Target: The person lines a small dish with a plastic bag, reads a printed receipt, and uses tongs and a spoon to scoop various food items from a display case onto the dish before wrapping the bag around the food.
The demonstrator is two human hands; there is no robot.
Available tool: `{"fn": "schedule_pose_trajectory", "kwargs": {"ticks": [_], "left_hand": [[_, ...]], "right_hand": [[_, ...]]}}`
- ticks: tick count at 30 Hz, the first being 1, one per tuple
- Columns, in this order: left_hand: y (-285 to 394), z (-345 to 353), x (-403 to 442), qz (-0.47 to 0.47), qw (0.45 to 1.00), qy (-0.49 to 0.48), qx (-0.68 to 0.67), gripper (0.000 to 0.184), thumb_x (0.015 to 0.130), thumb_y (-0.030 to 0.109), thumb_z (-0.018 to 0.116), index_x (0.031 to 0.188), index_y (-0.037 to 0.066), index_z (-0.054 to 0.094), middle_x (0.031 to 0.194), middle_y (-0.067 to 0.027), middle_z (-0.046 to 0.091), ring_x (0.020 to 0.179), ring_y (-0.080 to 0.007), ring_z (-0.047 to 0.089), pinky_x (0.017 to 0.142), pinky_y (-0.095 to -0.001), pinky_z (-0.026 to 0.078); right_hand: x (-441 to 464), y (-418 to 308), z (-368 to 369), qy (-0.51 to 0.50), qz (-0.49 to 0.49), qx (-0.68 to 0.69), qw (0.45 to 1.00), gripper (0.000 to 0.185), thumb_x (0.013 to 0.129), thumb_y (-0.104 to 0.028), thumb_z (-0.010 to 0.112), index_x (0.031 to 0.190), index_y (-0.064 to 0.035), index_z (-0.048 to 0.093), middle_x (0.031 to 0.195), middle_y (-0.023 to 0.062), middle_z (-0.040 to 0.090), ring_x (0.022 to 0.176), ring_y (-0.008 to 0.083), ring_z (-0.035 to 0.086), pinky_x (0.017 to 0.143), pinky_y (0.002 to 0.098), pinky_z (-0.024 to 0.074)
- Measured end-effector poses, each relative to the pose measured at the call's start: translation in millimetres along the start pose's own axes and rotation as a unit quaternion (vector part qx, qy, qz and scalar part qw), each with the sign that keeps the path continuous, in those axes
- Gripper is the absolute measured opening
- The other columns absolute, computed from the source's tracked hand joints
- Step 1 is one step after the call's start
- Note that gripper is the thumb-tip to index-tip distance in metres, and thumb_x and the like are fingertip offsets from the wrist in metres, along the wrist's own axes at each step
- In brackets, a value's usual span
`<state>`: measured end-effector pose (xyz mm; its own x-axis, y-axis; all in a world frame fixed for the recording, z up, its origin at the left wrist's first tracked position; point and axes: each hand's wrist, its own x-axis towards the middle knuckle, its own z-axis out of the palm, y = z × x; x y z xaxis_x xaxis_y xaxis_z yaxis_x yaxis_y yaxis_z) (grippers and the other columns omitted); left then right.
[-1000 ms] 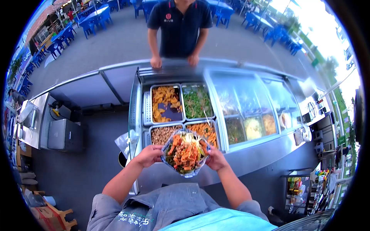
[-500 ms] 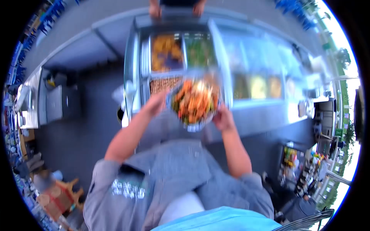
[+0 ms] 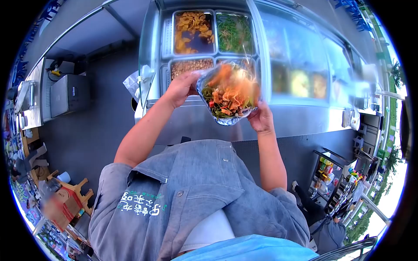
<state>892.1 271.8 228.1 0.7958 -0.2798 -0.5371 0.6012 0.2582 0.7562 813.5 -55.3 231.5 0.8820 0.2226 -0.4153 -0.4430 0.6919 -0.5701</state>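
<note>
A blue-and-white bowl is held in the air, tilted, with my left hand closed on its left rim and my right hand gripping the lower right. Inside is a food mix of orange pieces, green strands and what look like nuts. Its upper part is smeared by motion, and a few strands rise above the rim. Just beyond the bowl are a tray of nuts, partly covered by my left hand, a tray of yellow-orange slices in dark liquid and a tray of chopped greens.
A glass-sided display counter runs to the right, with more food trays behind its panels. Its metal front ledge lies below the bowl. A grey box stands left; a brown carton and a rack of goods are lower down.
The bowl and both hands have moved up in the view, and the bowl is more tilted. Its food has shifted and blurred upward. Another person's hands at the counter's far side have left view.
</note>
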Motion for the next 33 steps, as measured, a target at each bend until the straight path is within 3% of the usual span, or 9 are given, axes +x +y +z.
{"fn": "schedule_pose_trajectory", "kwargs": {"ticks": [6, 11, 16, 17, 18, 22, 27, 29, 33], "left_hand": [[5, 32, -20, 0.101, 0.967, 0.128, 0.197, 0.032, 0.104, 0.030, 0.061, 0.106, 0.002, 0.076, 0.077, -0.0029, 0.067, 0.066, -0.0107, 0.059, 0.062, -0.0307, 0.050], [0, 41, -19, 0.335, 0.797, 0.238, 0.443, 0.027, 0.103, 0.028, 0.063, 0.114, 0.007, 0.075, 0.083, -0.0110, 0.072, 0.067, -0.0265, 0.065, 0.065, -0.0376, 0.051], [7, 60, -23, 0.248, 0.831, 0.226, 0.444, 0.021, 0.101, 0.024, 0.062, 0.109, 0.009, 0.075, 0.090, -0.0174, 0.071, 0.082, -0.0406, 0.066, 0.070, -0.0436, 0.053], [4, 53, -17, 0.226, 0.806, 0.213, 0.504, 0.024, 0.103, 0.025, 0.059, 0.108, 0.007, 0.074, 0.091, -0.0195, 0.071, 0.084, -0.0407, 0.067, 0.071, -0.0436, 0.053], [-4, 56, -11, 0.370, 0.785, 0.245, 0.432, 0.029, 0.104, 0.028, 0.057, 0.107, 0.006, 0.074, 0.090, -0.0213, 0.070, 0.083, -0.0407, 0.068, 0.072, -0.0443, 0.053], [16, 62, -12, 0.257, 0.853, 0.200, 0.407, 0.030, 0.104, 0.030, 0.057, 0.101, 0.005, 0.073, 0.083, -0.0209, 0.068, 0.077, -0.0406, 0.067, 0.068, -0.0454, 0.051], [26, 69, -16, 0.285, 0.820, 0.189, 0.460, 0.026, 0.102, 0.026, 0.061, 0.096, 0.003, 0.072, 0.079, -0.0169, 0.066, 0.073, -0.0352, 0.064, 0.068, -0.0431, 0.050], [31, 69, -20, 0.352, 0.747, 0.202, 0.526, 0.025, 0.101, 0.028, 0.062, 0.096, 0.006, 0.075, 0.081, -0.0140, 0.067, 0.079, -0.0355, 0.065, 0.071, -0.0437, 0.050], [26, 69, -17, 0.314, 0.786, 0.197, 0.494, 0.023, 0.100, 0.026, 0.064, 0.099, 0.007, 0.076, 0.080, -0.0128, 0.065, 0.078, -0.0363, 0.063, 0.072, -0.0451, 0.050]], "right_hand": [[-1, 11, -11, 0.015, -0.004, 0.009, 1.000, 0.064, 0.092, -0.024, 0.069, 0.149, -0.0084, 0.045, 0.142, 0.0120, 0.060, 0.122, 0.0327, 0.065, 0.097, 0.0500, 0.0592], [0, 17, -6, 0.009, -0.009, 0.029, 0.999, 0.059, 0.092, -0.023, 0.068, 0.145, -0.0076, 0.048, 0.138, 0.0120, 0.062, 0.119, 0.0321, 0.067, 0.097, 0.0495, 0.0595], [5, 27, -35, -0.001, 0.035, 0.042, 0.999, 0.058, 0.089, -0.019, 0.069, 0.142, -0.0082, 0.049, 0.133, 0.0105, 0.065, 0.119, 0.0281, 0.066, 0.097, 0.0472, 0.0579], [9, 45, -59, 0.034, 0.007, 0.053, 0.998, 0.063, 0.087, -0.020, 0.070, 0.145, -0.0088, 0.047, 0.133, 0.0096, 0.065, 0.120, 0.0270, 0.065, 0.098, 0.0455, 0.0567], [4, 39, -27, 0.035, -0.025, 0.082, 0.996, 0.063, 0.089, -0.015, 0.067, 0.148, -0.0073, 0.046, 0.129, 0.0084, 0.067, 0.114, 0.0262, 0.068, 0.095, 0.0437, 0.0583], [8, 28, -4, 0.005, -0.002, 0.061, 0.998, 0.061, 0.091, -0.013, 0.065, 0.148, -0.0077, 0.045, 0.133, 0.0095, 0.066, 0.114, 0.0270, 0.069, 0.093, 0.0473, 0.0602], [8, 40, -4, 0.028, 0.004, 0.067, 0.997, 0.074, 0.084, -0.018, 0.072, 0.152, -0.0097, 0.042, 0.137, 0.0113, 0.063, 0.120, 0.0301, 0.067, 0.095, 0.0487, 0.0604], [8, 41, -3, 0.023, 0.002, 0.069, 0.997, 0.073, 0.085, -0.017, 0.071, 0.152, -0.0097, 0.042, 0.137, 0.0112, 0.063, 0.120, 0.0300, 0.067, 0.095, 0.0480, 0.0606], [12, 47, -10, 0.015, 0.002, 0.077, 0.997, 0.071, 0.086, -0.017, 0.071, 0.151, -0.0100, 0.043, 0.138, 0.0117, 0.063, 0.121, 0.0298, 0.067, 0.095, 0.0480, 0.0606]]}}
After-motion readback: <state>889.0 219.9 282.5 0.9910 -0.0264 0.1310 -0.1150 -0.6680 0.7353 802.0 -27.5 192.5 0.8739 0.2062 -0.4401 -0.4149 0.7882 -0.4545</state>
